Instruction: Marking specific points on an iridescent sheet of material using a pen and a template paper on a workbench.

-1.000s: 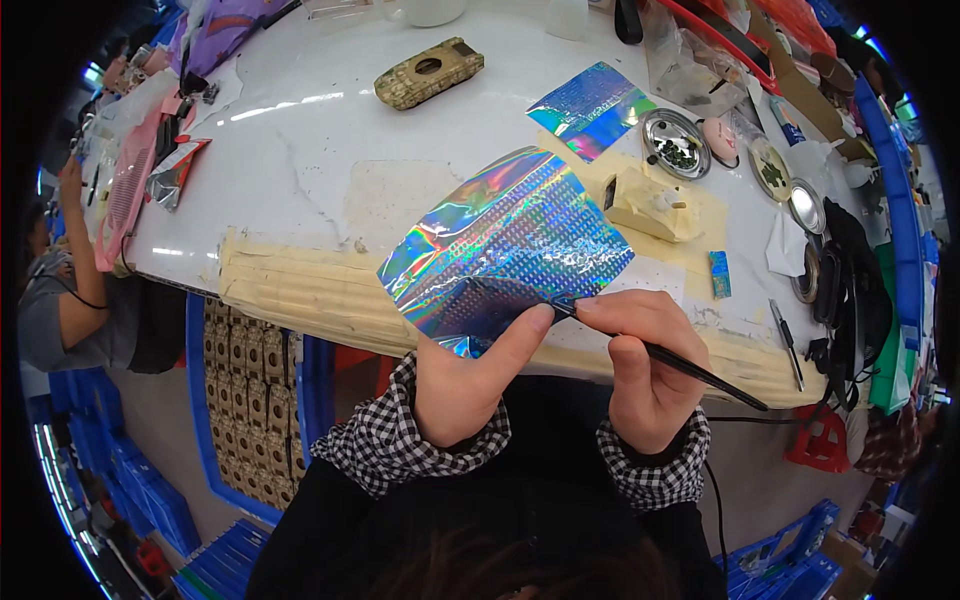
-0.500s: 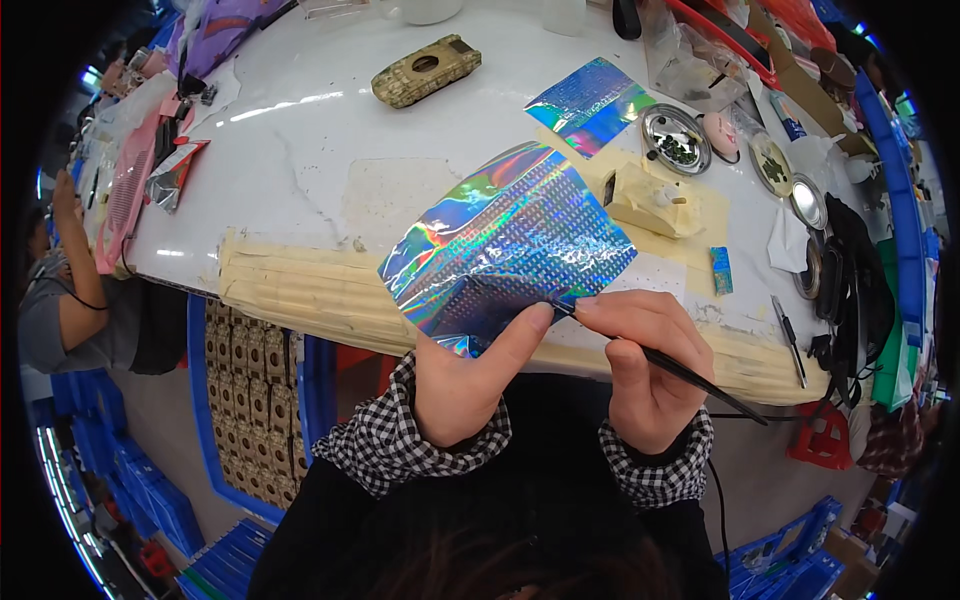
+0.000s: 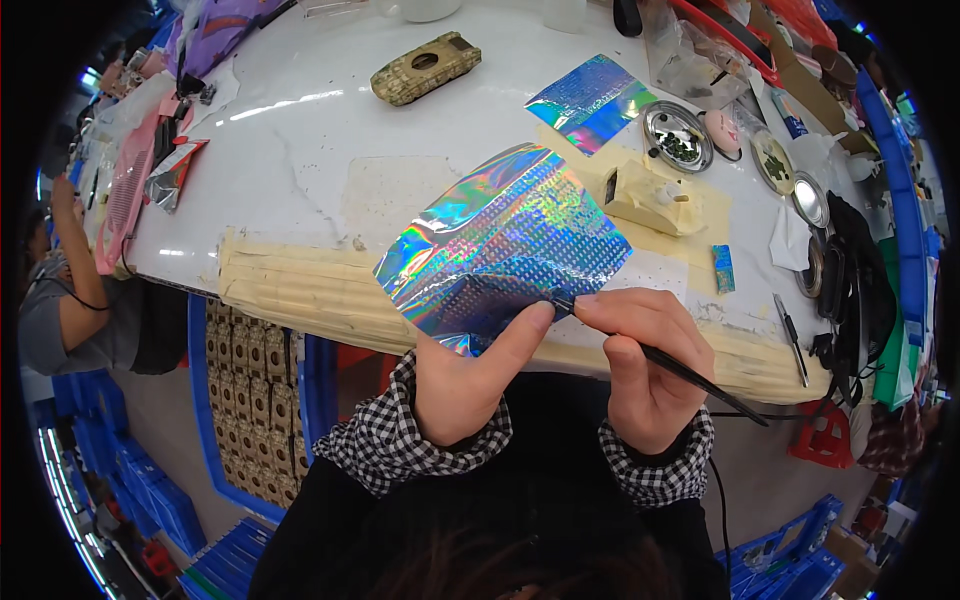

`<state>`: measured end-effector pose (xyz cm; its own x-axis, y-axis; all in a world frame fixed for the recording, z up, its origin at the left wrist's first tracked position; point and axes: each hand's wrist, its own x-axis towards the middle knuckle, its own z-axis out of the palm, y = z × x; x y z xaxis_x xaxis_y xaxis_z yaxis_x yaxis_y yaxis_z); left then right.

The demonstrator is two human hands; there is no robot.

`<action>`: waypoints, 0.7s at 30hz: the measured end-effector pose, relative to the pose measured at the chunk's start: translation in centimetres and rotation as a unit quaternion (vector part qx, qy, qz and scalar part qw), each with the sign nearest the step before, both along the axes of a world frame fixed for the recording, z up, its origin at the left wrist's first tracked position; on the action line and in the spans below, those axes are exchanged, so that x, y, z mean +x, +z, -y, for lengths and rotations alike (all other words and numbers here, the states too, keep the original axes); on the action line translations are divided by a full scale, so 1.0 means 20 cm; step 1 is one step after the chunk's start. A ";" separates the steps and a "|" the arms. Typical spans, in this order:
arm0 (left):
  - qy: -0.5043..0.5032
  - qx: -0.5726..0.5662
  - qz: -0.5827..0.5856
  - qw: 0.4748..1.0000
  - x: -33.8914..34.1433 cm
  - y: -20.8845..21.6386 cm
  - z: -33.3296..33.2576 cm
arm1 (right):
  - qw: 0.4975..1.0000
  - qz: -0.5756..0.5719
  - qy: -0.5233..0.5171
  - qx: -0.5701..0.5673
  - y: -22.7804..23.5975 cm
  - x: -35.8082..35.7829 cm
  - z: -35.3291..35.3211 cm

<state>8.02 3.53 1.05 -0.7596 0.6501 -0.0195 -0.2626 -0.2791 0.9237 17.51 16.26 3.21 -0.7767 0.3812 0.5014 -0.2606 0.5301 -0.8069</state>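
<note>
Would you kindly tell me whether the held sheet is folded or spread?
The sheet is spread, though not flat: its patterned face shows beyond the left hand, bending near its lower edge.

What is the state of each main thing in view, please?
Left hand: closed on the patterned sheet
Right hand: gripping the black tool
Patterned sheet: held, curved
Black tool: held, slanted
Smaller sheet: lying unheld
Camouflaged hull: resting on the table
Round dish: open, holding green pieces

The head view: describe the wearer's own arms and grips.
The black sleeves end in loose, crinkled cuffs with small black-and-white checks. The left grip and the right grip are bare hands, ungloved, with no rings or watch showing.
</note>
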 end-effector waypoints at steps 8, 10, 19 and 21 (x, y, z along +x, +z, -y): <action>0.001 0.014 0.022 1.000 0.00 -0.01 0.01 | 0.999 -0.008 -0.002 -0.031 -0.01 -0.01 0.00; -0.005 0.018 0.022 1.000 -0.01 -0.01 0.01 | 0.997 -0.015 0.000 -0.072 -0.02 -0.01 0.00; -0.009 0.000 -0.011 1.000 0.00 0.00 0.00 | 0.989 -0.014 0.005 -0.147 -0.04 -0.01 0.00; -0.009 0.002 -0.011 1.000 0.00 0.00 0.00 | 0.989 -0.014 0.009 -0.149 -0.04 -0.01 0.00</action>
<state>8.01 3.57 0.96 -0.7476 0.6641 -0.0005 -0.2478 -0.2782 0.9280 17.31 16.31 2.46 -0.7719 0.5018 0.3903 -0.2929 0.2641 -0.9189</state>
